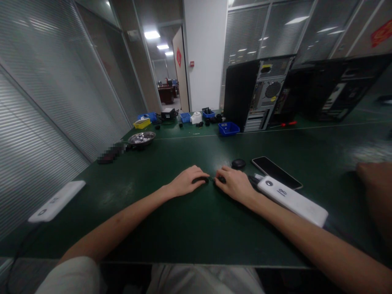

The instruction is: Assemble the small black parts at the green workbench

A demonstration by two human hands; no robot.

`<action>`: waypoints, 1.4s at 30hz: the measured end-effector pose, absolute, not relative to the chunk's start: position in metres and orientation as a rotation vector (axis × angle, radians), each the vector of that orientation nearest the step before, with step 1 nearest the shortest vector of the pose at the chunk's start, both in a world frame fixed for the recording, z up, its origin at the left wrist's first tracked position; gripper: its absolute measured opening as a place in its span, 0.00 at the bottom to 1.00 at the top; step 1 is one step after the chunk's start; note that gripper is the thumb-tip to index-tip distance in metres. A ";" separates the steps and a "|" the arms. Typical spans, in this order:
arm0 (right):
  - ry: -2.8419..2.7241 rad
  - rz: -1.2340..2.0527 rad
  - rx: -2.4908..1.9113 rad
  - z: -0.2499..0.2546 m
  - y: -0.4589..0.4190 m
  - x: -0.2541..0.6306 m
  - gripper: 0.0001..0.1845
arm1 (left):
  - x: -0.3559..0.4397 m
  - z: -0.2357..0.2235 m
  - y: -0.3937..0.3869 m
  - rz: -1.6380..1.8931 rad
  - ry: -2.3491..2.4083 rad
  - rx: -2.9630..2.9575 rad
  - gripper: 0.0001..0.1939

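Observation:
Low over the green tabletop, my left hand [186, 181] is closed on a small black rounded piece [200, 179]. Facing it, my right hand [235, 182] pinches another small black piece [221, 179], mostly hidden by the fingers. A thin strand like a wire [211, 179] shows between the two pieces; whether it joins them I cannot tell. Just beyond my right hand lies a black rounded thing [238, 163] like a computer mouse. A white power bank [290, 200] lies beside my right forearm, with a phone [276, 172] behind it.
Another white power bank [58, 202] with a cable lies at the left. A metal bowl [141, 139], a blue tray [228, 129] and a yellow tray [142, 123] stand farther back. Computer cases [241, 94] stand at the back right. Another person's arm [376, 188] reaches in at right.

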State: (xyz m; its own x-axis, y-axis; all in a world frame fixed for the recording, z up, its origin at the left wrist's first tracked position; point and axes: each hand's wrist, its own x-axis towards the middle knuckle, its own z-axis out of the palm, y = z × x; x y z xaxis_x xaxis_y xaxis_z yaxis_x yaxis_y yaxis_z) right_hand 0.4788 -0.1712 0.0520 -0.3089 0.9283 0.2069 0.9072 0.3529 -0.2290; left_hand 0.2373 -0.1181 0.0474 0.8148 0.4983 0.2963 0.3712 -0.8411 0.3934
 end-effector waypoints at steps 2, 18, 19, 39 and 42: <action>-2.311 0.092 -1.646 0.052 -0.172 0.479 0.14 | 0.237 0.047 -0.116 0.593 0.626 2.702 0.16; -2.303 0.122 -1.683 0.053 -0.172 0.478 0.14 | 0.209 0.037 -0.085 0.627 0.794 2.827 0.16; -2.295 0.143 -1.671 0.053 -0.172 0.479 0.14 | 0.200 0.036 -0.076 0.623 0.857 2.831 0.16; -2.259 0.266 -1.630 0.053 -0.173 0.479 0.13 | -0.007 0.014 0.010 0.514 2.463 2.177 0.20; -2.258 0.277 -1.644 0.054 -0.173 0.479 0.13 | -0.009 0.012 0.013 0.528 2.547 2.110 0.21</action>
State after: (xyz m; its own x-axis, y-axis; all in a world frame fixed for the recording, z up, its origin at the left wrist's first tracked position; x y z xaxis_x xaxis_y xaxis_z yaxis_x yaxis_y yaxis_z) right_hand 0.4790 -0.1731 0.0539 -0.2777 0.9486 0.1520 0.8838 0.3143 -0.3466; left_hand -0.0095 0.0129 0.0121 -0.1933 0.9153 0.3534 0.9803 0.1655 0.1075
